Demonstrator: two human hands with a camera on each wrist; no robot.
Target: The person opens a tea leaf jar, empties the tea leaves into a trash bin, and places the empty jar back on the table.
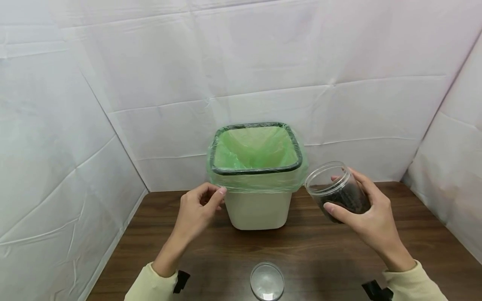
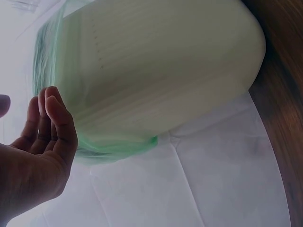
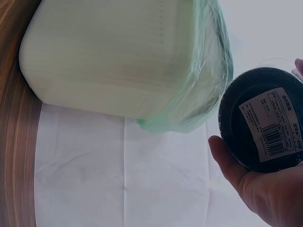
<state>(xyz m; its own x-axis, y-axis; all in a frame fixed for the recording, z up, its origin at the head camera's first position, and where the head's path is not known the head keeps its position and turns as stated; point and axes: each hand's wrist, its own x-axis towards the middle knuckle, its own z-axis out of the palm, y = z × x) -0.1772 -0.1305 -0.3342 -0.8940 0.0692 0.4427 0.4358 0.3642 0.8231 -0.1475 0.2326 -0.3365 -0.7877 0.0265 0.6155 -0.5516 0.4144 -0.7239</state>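
Note:
My right hand point(image 1: 370, 217) grips a clear plastic jar point(image 1: 350, 196) holding dark contents, its uncapped mouth tilted toward the bin. In the right wrist view the jar's base point(image 3: 232, 123) shows, with a white barcode label point(image 3: 272, 125) on it. A pale trash bin point(image 1: 257, 211) stands upright, lined with a green plastic bag point(image 1: 260, 184) folded over its dark rim point(image 1: 260, 170). At the bin's left front corner, my left hand point(image 1: 197, 211) is right by the bag's overhang. In the left wrist view its fingers point(image 2: 61, 118) are loosely bent, with the thumb apart.
A clear round lid point(image 1: 267, 281) lies on the dark wooden table point(image 1: 218, 255) near the front edge. White cloth point(image 1: 263, 54) hangs behind the bin and at both sides. Black straps point(image 1: 181, 281) show at the cuffs.

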